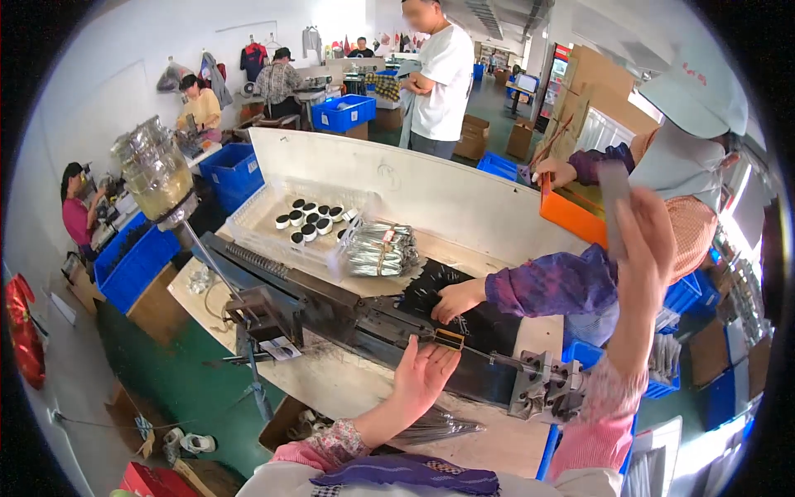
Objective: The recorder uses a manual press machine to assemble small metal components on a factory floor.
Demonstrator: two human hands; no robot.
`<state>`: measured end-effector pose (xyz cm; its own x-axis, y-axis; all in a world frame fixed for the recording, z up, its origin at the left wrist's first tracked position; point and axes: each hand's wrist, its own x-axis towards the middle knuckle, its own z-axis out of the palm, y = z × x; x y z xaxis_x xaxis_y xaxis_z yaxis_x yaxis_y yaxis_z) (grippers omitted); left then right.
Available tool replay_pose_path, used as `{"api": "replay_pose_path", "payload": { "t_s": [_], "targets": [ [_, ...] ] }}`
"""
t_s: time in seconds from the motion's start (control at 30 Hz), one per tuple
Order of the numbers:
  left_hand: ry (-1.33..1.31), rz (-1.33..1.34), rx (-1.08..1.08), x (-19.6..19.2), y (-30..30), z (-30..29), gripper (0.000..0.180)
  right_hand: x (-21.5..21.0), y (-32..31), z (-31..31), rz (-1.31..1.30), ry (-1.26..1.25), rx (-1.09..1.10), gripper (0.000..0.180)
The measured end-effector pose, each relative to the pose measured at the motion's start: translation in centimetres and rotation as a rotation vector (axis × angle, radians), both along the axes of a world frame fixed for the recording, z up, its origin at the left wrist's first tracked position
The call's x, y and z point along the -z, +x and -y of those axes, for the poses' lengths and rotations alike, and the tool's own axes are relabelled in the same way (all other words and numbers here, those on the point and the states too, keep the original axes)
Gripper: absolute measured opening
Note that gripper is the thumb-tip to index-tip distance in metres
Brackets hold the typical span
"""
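My left hand (424, 374) lies flat with fingers stretched out. Its fingertips rest against a small brass-coloured frame (450, 338) on a long dark metal machine (331, 302). Raised at the right, my right hand (650, 236) is smeared by motion and closed around a flat grey bar (614, 203). A co-worker's hand (460, 300) reaches across onto a black mat (497, 319) strewn with thin metal pieces. That person's other hand (556, 172) grips an orange bin (571, 217). The metal clamp block (546, 385) of the machine stands below my right forearm.
A translucent crate (240, 219) holds several white round pieces with black tops. Beside it lies a tied bundle of metal strips (383, 250). A plastic-wrapped lamp (153, 170) rises at the left. Thin rods (439, 427) lie near my left forearm. A standing person (443, 83) is beyond the white board.
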<state>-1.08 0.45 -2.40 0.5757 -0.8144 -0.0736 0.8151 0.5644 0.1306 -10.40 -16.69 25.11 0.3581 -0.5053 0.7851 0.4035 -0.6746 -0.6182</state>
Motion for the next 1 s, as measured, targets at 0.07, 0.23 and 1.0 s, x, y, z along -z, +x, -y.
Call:
{"api": "replay_pose_path", "payload": {
  "t_s": [0.07, 0.23, 1.0],
  "targets": [
    [0.004, 0.002, 0.001, -0.1, 0.0, 0.2, 0.062, 4.4, -3.2, 0.9, -0.136, 0.024, 0.085, 0.013],
    [0.073, 0.032, 0.012, -1.2, -0.6, 0.2, 0.062, 16.2, -2.6, -2.1, -0.565, -0.224, 0.014, 0.013],
    [0.118, 0.138, 0.008, -1.8, -0.8, -0.5, 0.072, 18.2, 1.7, -3.2, -0.505, -0.193, -0.177, 0.013]
  ]
}}
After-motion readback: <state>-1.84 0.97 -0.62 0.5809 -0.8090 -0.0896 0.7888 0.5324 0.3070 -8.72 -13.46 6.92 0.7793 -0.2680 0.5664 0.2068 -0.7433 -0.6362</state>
